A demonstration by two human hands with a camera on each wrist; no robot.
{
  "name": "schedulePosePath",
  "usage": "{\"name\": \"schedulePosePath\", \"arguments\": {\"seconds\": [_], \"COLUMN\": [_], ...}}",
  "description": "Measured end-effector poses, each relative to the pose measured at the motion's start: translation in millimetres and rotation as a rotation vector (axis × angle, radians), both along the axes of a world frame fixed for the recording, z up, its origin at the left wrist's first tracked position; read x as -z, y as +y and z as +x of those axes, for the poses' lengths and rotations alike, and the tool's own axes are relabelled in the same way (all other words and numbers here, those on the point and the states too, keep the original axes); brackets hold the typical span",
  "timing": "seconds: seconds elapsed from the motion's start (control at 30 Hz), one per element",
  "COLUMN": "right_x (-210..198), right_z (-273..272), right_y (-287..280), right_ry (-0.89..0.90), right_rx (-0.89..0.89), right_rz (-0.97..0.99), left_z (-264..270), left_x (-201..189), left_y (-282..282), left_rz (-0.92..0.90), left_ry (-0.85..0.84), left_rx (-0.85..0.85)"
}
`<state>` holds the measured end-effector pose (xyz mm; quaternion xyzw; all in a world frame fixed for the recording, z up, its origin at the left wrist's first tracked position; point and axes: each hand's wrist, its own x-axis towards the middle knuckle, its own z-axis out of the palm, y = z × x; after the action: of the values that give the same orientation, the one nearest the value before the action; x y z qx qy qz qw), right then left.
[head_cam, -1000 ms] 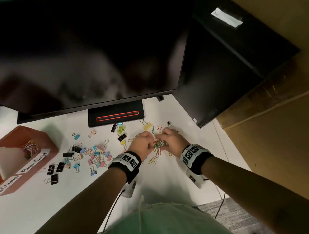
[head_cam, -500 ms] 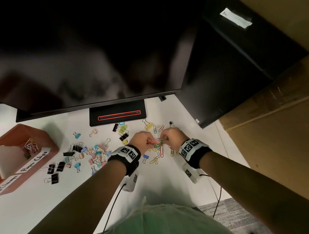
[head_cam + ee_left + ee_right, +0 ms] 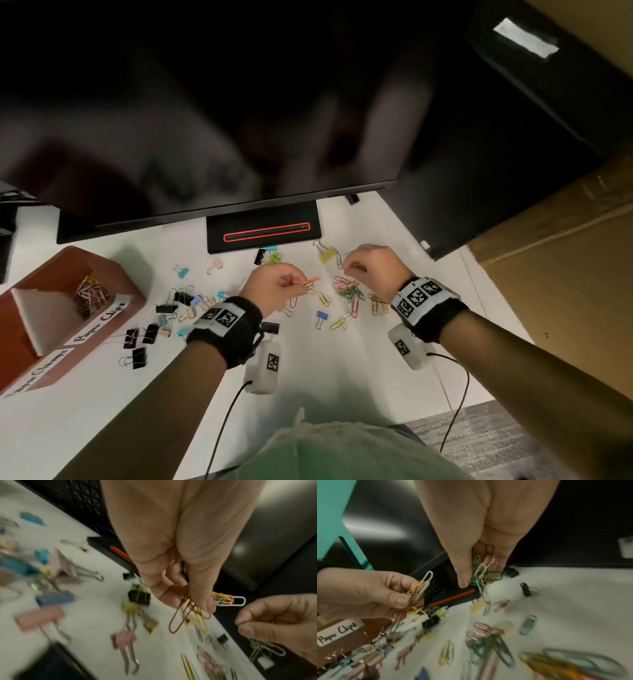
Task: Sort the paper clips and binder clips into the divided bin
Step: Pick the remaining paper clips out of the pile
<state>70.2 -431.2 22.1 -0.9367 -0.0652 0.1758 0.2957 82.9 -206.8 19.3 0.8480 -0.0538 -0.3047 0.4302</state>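
Note:
My left hand [image 3: 274, 286] [image 3: 190, 601] pinches a bunch of coloured paper clips [image 3: 192, 616] [image 3: 418, 592] above the white desk. My right hand [image 3: 371, 265] [image 3: 479, 577] pinches another bunch of green and white paper clips [image 3: 483, 574] [image 3: 262, 649] a hand's width to the right. Loose paper clips [image 3: 349, 291] lie on the desk between and below the hands. Coloured and black binder clips [image 3: 185, 305] are scattered to the left. The red-brown divided bin [image 3: 20, 329] sits at far left, with paper clips [image 3: 90, 291] in the compartment labelled Paper Clips.
A large dark monitor [image 3: 205, 102] hangs over the back of the desk, its stand base [image 3: 263, 231] just behind the clips. A black computer case [image 3: 513, 137] stands at the right, with a cardboard box [image 3: 565, 274] beside it. Cables trail from both wrist units.
The two hands, which were together over the paper clip pile, have lifted and drawn apart, each carrying a bunch of paper clips.

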Motion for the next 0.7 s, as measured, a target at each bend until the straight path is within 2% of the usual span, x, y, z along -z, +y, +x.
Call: {"name": "schedulePosePath", "arguments": {"seconds": [0.1,0.2,0.37,0.47,0.57,0.7], "right_x": [-18.0,-36.4,-63.5,-66.2,-54.2,-38.7], "right_z": [8.4,21.5,46.7,59.7,70.0,71.9], "right_y": [30.1,87.2,228.5,315.4,377.4,409.2], "right_ry": [-0.076,-0.160,-0.213,-0.153,-0.080,0.012], "right_rx": [-0.024,-0.095,-0.219,-0.265,-0.245,-0.223], "right_rz": [0.056,0.136,0.306,0.357,0.352,0.295], "left_z": [-4.6,-6.2,-12.6,-11.1,-6.6,-4.0], "left_x": [-25.5,-47.4,-82.1,-77.8,-63.0,-50.0], "left_y": [50.3,113.5,219.4,274.4,301.5,306.5], "left_rz": [-0.061,-0.093,-0.099,0.051,0.135,0.264], "left_ry": [-0.059,-0.118,-0.202,-0.220,-0.177,-0.085], "left_rx": [-0.135,-0.321,-0.611,-0.732,-0.770,-0.659]}}
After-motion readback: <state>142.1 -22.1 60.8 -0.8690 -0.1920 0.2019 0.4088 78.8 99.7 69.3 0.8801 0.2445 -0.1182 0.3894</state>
